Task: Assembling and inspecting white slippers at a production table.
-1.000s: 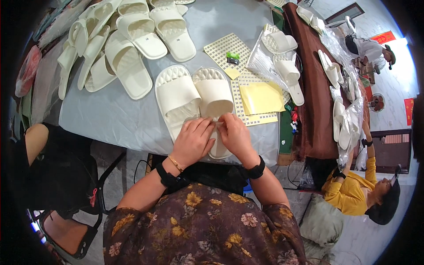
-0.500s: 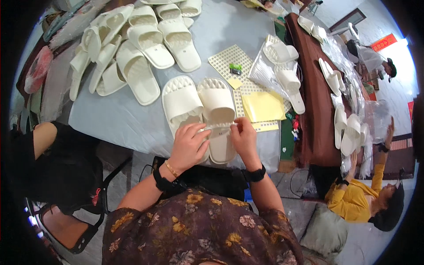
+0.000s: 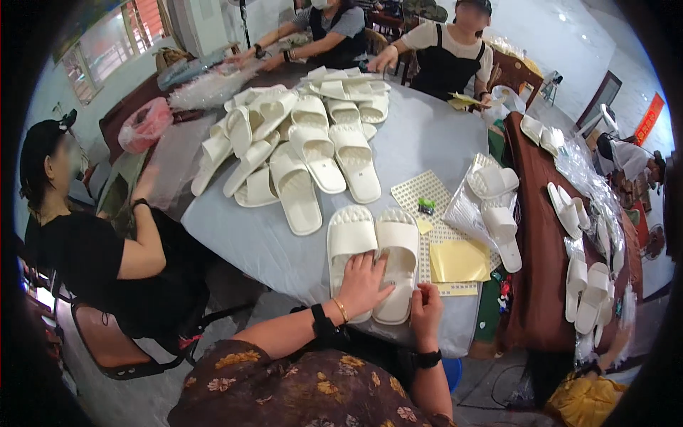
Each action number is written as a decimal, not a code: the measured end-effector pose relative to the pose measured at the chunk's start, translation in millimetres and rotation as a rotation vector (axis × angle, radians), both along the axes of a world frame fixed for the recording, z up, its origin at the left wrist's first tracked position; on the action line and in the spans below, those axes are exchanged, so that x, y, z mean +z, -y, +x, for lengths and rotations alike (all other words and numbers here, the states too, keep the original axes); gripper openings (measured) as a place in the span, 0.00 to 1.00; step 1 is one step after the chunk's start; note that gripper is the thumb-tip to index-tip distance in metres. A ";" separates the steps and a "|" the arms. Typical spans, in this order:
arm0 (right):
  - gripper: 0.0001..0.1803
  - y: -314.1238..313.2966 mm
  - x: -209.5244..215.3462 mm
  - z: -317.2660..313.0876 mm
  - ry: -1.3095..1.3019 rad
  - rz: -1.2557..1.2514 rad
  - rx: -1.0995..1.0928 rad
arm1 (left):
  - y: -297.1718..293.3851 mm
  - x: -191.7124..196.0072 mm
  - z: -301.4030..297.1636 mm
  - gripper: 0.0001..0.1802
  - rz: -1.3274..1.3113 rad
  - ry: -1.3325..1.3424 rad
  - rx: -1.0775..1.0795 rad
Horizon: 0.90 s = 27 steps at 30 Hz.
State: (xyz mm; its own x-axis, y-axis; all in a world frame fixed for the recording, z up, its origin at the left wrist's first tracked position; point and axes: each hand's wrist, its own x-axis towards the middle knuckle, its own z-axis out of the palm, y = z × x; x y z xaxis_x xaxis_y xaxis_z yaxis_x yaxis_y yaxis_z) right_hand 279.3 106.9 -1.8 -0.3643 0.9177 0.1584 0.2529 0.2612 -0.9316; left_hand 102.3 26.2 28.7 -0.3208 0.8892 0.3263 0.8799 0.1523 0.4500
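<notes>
Table point(image 3: 423, 146) near edge is my worry: left slipper point(image 3: 351, 238) and right slipper point(image 3: 397, 262) lie side by side, heels close to it, so a backward drag could tip one off. Left hand point(image 3: 361, 286) lies over both, fingers loosely spread; right hand point(image 3: 427, 307), curled, just beside the right heel, grip: can't tell.

My head camera looks down and ahead from near above my left hand point(image 3: 361, 283), right hand point(image 3: 427, 311) and the table point(image 3: 420, 139).
</notes>
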 end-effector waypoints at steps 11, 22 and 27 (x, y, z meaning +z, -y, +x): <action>0.05 -2.2 -2.5 -0.5 -0.012 0.068 -0.009 | -12.7 -3.4 -2.9 0.38 -0.062 -0.141 0.007; 0.06 -2.2 -7.8 -1.4 -0.039 0.084 -0.024 | 44.7 57.3 -16.9 0.40 0.057 0.152 -0.112; 0.06 -0.4 -0.4 0.6 -0.028 0.094 -0.030 | 18.9 117.3 -92.0 0.32 0.279 0.097 -0.024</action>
